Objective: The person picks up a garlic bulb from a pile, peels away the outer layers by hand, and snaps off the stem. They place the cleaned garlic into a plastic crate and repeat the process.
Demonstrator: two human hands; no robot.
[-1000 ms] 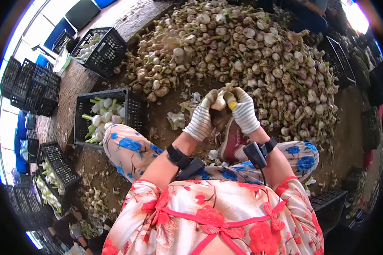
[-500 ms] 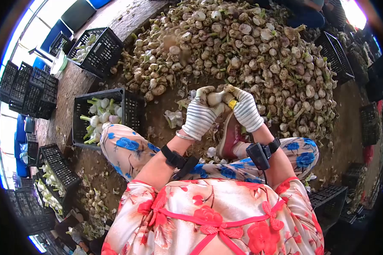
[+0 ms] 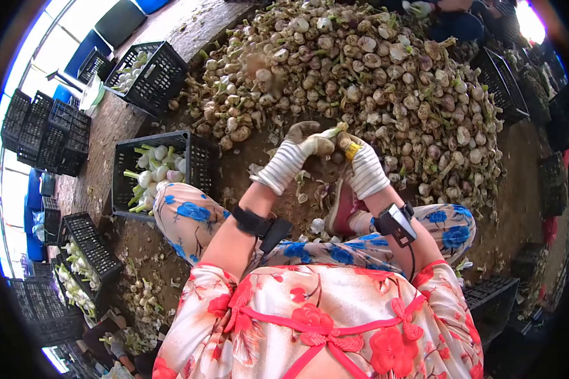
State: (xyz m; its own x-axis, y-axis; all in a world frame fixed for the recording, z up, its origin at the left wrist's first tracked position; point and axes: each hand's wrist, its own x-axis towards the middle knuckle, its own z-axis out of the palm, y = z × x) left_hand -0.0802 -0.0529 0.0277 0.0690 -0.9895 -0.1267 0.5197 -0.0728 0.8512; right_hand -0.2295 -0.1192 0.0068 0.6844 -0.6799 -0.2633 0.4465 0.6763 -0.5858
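White striped gloves are covering the left hand and the right hand. Left fingers are closing on a garlic stem — right fingertips are pinching its end. These 2 hands are hovering near a big garlic pile. 1 black crate is holding white garlic beside the left knee.

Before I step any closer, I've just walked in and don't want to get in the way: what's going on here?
A seated person is handling what looks like a garlic stalk: the gloved right hand pinches its end, with the gloved left hand close against it. Any bulb there is hidden. A big garlic heap lies ahead, and a black crate at the left knee holds pale bulbs.
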